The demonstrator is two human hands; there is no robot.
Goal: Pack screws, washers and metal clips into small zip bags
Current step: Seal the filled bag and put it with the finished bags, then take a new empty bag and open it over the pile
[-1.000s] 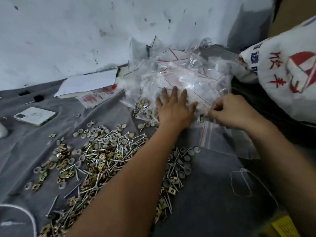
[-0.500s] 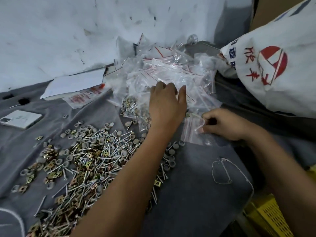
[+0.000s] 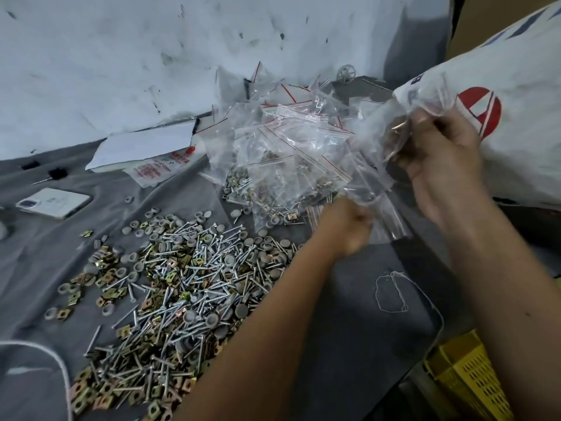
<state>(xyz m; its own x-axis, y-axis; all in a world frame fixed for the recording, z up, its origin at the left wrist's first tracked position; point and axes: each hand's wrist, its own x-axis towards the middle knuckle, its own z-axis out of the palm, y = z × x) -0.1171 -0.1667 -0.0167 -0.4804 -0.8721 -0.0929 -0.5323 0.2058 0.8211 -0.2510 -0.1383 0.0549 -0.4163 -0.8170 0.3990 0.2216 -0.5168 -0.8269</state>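
Right now your right hand [image 3: 440, 156] is raised in front of the white printed sack [image 3: 516, 123], its fingers curled in a grip round a clear zip bag [image 3: 403, 138] with brass-coloured pieces showing inside it. Your left hand [image 3: 349, 229] is lower, blurred, fingers curled at the lower corner of another clear bag [image 3: 382, 220] that hangs toward the surface; whether it truly pinches that bag I cannot tell for sure, but the plastic meets the fingers. Just behind your left hand lies the heap of small zip bags [image 3: 288, 147] with red seal lines, several already holding hardware. On the grey cloth [image 3: 349, 329] to your left, the loose stock spreads wide: silver screws [image 3: 194, 268], grey round washers [image 3: 267, 262] and yellowish square metal clips [image 3: 106, 281], all mixed together. Further left rests a white phone [image 3: 53, 203], and behind it a sheet of white paper [image 3: 145, 147] beside a printed plastic packet [image 3: 161, 168]. A yellow perforated crate [image 3: 467, 378] sits at the lower right, beneath your right forearm.
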